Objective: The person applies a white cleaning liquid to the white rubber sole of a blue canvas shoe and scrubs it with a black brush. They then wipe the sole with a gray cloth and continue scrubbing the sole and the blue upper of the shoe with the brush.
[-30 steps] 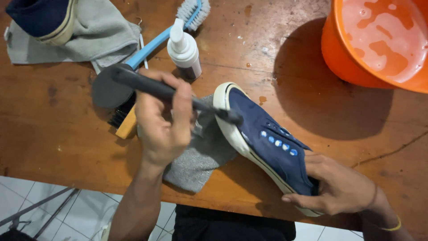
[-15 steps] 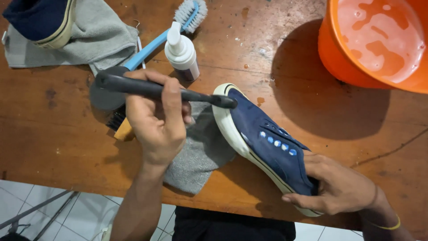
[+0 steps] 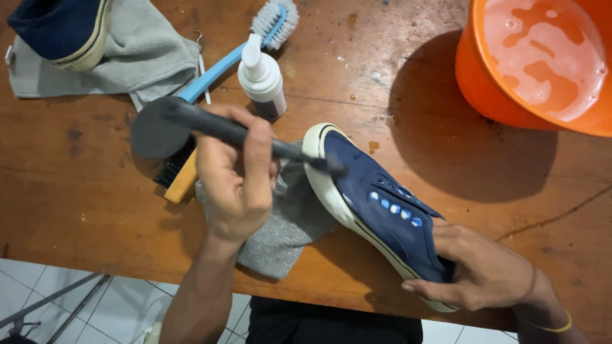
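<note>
A navy canvas shoe (image 3: pixel 376 204) with a white sole lies on its side on the wooden table (image 3: pixel 76 204), toe pointing up-left. My right hand (image 3: pixel 478 271) grips it at the heel end. My left hand (image 3: pixel 236 185) is closed around a long dark brush (image 3: pixel 210 125) with a round flat end. The brush tip presses on the toe of the shoe. A grey cloth (image 3: pixel 287 223) lies under the shoe's toe and under my left hand.
A white pump bottle (image 3: pixel 261 76) stands behind my left hand, next to a blue-handled brush (image 3: pixel 210 79) and a wooden brush (image 3: pixel 178 181). An orange basin (image 3: pixel 484 76) of soapy water sits far right. A second navy shoe (image 3: pixel 57 25) rests on another grey cloth (image 3: pixel 146 57).
My left hand has slid the dark brush to the right, from the sole's edge onto the toe cap. My right hand and the shoe have stayed put.
</note>
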